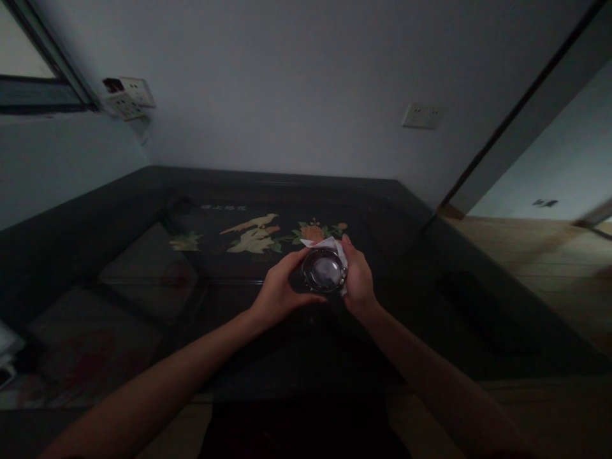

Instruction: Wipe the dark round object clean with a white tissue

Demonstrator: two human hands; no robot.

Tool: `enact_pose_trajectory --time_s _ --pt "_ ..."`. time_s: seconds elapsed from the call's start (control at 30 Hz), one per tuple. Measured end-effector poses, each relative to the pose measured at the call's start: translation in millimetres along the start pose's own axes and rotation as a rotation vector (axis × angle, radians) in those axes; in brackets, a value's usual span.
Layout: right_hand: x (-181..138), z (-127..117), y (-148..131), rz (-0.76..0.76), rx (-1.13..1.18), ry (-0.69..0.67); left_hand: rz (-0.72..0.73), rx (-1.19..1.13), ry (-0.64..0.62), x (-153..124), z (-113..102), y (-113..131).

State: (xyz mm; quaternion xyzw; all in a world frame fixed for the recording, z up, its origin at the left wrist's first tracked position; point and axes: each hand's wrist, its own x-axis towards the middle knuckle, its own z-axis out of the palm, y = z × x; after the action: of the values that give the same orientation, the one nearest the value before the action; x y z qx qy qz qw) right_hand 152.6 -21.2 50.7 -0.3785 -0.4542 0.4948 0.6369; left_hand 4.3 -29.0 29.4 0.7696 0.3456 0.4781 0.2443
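Observation:
A small round glass dish (324,270), perhaps an ashtray, is held over the dark table (143,268) between both my hands. My left hand (280,290) cups its left side, fingers curled round the rim. My right hand (356,277) grips the right side and presses a white tissue (321,243) against the dish; the tissue sticks out behind and below it. Both hands are closed.
The dark table has a glass top with a painted bird and flowers (261,233). Two wall sockets (128,97) sit at the left corner, another socket (421,116) on the back wall. A doorway and wooden floor (535,255) lie to the right.

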Motion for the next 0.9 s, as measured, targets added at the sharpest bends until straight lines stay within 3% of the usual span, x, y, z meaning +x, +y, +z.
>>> enact_pose_trajectory --time_s 0.23,0.4,0.5,0.6,0.9 --pt "-25 11 15 -0.305 -0.197 0.052 -0.161 -0.222 0.098 4 3 -1" --pt "-36 15 16 -0.289 -0.252 -0.018 -0.242 -0.341 0.165 7 3 -3" --pt "-33 12 15 -0.244 -0.166 -0.092 -0.251 -0.366 0.229 12 0 -4" --pt "-25 9 14 -0.232 -0.065 -0.075 -0.263 -0.345 0.267 16 -2 -6" --pt "-10 1 10 -0.226 -0.079 -0.022 -0.225 -0.249 0.129 3 5 -2"
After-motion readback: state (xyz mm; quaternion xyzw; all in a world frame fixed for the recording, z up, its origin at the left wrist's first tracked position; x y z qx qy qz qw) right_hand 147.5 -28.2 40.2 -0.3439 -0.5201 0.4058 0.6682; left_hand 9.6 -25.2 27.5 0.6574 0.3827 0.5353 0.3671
